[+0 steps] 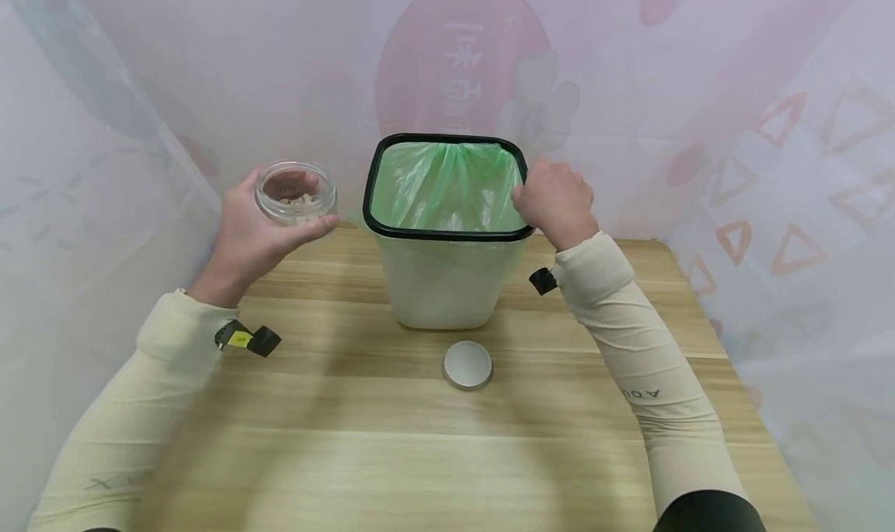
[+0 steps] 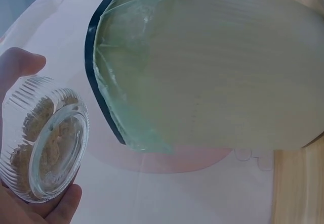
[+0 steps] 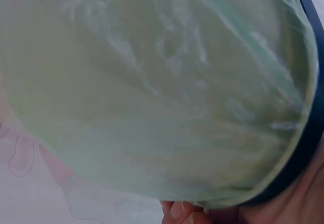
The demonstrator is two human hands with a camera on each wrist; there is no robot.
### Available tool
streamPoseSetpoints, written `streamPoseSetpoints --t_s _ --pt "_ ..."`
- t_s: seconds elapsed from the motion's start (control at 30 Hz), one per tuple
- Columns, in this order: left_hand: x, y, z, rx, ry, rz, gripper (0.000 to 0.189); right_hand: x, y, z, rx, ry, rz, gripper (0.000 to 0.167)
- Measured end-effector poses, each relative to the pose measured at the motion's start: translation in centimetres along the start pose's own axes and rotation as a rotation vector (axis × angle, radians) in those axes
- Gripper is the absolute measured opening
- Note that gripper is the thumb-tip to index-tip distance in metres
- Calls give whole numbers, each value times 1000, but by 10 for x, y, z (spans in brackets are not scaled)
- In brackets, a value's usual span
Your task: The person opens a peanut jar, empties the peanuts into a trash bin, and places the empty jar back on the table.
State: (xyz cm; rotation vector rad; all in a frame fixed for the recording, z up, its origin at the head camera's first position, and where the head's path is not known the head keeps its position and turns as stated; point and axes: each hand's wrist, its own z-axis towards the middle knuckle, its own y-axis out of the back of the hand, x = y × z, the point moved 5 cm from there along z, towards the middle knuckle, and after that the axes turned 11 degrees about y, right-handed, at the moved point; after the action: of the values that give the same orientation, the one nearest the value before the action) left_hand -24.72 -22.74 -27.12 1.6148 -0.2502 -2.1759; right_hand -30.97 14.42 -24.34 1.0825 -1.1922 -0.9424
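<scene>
In the head view my left hand holds a small clear glass jar, lidless and raised left of the bin, with its fingers and thumb around the side. Pale brown bits lie in the bottom of the jar; the left wrist view shows its ribbed wall tilted. My right hand grips the right side of the black rim of a whitish trash bin. Its fingertips show under the rim in the right wrist view. A green plastic bag lines the bin.
A round whitish lid lies on the wooden table in front of the bin. Printed pale cloth hangs behind the table and along both sides.
</scene>
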Motion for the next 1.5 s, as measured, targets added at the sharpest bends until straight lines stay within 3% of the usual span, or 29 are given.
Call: streamPoseSetpoints --t_s 0.43,1.07,1.5 --pt "-21 -5 28 -25 -35 30 63 -1 -2 0 -6 -4 13 25" --pt "-31 -28 59 -32 -37 49 68 -7 -7 3 -10 4 15 25" --pt "-53 -52 66 20 -93 37 66 -9 -8 5 -24 5 5 26"
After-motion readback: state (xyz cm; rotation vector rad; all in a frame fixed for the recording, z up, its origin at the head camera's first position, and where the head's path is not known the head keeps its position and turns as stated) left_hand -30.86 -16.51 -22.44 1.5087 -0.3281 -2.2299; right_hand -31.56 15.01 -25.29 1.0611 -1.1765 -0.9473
